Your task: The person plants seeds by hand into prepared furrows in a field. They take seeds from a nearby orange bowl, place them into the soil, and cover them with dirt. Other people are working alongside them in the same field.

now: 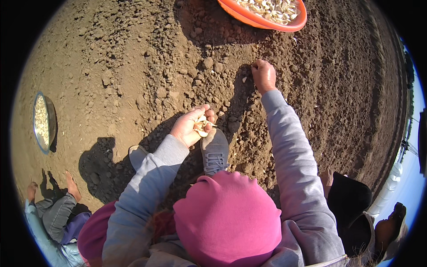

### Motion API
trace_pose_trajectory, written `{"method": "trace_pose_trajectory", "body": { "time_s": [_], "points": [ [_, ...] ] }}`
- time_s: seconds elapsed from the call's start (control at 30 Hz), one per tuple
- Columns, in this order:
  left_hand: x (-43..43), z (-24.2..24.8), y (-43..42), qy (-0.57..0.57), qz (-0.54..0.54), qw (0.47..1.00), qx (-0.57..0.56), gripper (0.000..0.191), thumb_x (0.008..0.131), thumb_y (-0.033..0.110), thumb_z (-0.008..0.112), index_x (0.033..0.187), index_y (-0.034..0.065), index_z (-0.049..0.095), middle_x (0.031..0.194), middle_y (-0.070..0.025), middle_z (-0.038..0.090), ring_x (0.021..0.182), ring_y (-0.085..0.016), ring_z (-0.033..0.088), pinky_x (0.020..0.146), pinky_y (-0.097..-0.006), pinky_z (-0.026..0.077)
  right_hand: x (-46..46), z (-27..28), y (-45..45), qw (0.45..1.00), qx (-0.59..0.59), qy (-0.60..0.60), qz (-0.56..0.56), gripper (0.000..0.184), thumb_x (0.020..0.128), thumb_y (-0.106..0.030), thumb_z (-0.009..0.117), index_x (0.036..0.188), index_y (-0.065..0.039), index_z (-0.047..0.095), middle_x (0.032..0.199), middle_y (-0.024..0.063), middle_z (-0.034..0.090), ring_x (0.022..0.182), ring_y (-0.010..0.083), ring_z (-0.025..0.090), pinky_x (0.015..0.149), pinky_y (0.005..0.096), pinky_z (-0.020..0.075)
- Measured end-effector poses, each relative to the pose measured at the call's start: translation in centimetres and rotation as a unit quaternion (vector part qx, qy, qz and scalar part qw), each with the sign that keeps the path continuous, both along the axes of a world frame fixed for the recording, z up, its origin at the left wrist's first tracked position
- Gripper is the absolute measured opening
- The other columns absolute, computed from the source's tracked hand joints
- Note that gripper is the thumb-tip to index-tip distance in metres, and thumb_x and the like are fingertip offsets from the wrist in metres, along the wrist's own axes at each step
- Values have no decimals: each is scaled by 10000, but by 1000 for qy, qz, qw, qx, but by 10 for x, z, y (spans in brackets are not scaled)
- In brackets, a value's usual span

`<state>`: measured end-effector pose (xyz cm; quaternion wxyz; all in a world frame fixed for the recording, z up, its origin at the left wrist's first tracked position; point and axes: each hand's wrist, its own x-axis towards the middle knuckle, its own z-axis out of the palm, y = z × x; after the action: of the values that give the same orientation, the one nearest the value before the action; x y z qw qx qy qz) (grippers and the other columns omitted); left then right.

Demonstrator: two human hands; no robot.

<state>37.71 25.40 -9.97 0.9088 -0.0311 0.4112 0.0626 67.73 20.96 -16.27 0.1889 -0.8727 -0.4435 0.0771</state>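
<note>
In the cupped palm of my left hand (pixel 191 125) lie several pale garlic cloves (pixel 200 126). The hand hovers just over the toe of a laced grey shoe (pixel 214 150). Farther forward and to the right, my right hand (pixel 264 76) reaches down to the loose brown soil (pixel 186 83), with its fingers drawn together. Its fingertips are hidden, so whether they hold a clove does not show. A small whitish piece (pixel 244 79), perhaps a clove, rests on the ground just left of that hand.
An orange basin (pixel 233 15) of garlic cloves stands ahead. A metal bowl (pixel 51 121) of cloves sits far left. One person (pixel 55 213) is at lower left, another in dark clothing (pixel 350 200) at lower right. A furrow (pixel 375 66) runs along the right.
</note>
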Motion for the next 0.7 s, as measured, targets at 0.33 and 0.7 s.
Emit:
{"method": "trace_pose_trajectory", "body": {
  "time_s": [0.33, 0.7],
  "points": [
    [-7, 5, 16, -13, 27, 999, 20, 178, 948, 178, 559, 1085, 65, 574, 956, -94, 615, 822, -207, 597, 599, -281, 508, -11, 34, -4, 996, -81, 21, 2, 156, 828, -162, 629, 956, -128, 712, 908, 108, 654, 845, 300, 635, 775, 400, 517],
    [-14, 22, -5, -11, 5, 999, 41, 168, 933, 167, 581, 1046, 43, 597, 922, -100, 618, 795, -218, 598, 594, -290, 509, -45, 19, -25, 991, -84, 105, 16, 222, 767, -162, 679, 953, -42, 699, 888, 200, 676, 848, 350, 652, 796, 414, 520]
  ]
}}
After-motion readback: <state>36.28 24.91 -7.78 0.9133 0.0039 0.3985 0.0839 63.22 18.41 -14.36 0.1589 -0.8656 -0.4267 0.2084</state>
